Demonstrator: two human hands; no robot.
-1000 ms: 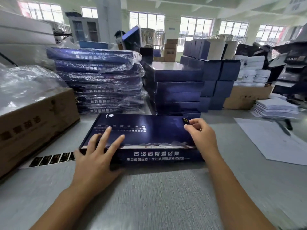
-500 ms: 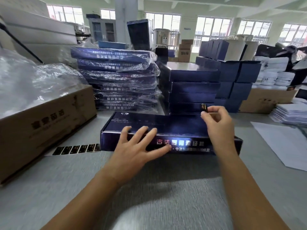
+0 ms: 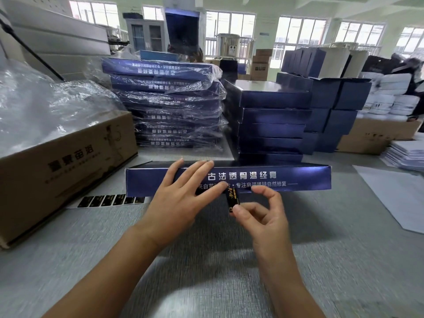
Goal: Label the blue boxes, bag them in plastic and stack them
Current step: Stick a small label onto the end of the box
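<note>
Right hand (image 3: 263,216) pinches a small black sticker (image 3: 232,199) at the front face of the blue box (image 3: 286,180), centre frame; left hand (image 3: 181,198) lies flat-fingered against that face, steadying it. Labelling is the step, I'd say: next the sticker needs pressing down square, bagging and stacking after.
</note>
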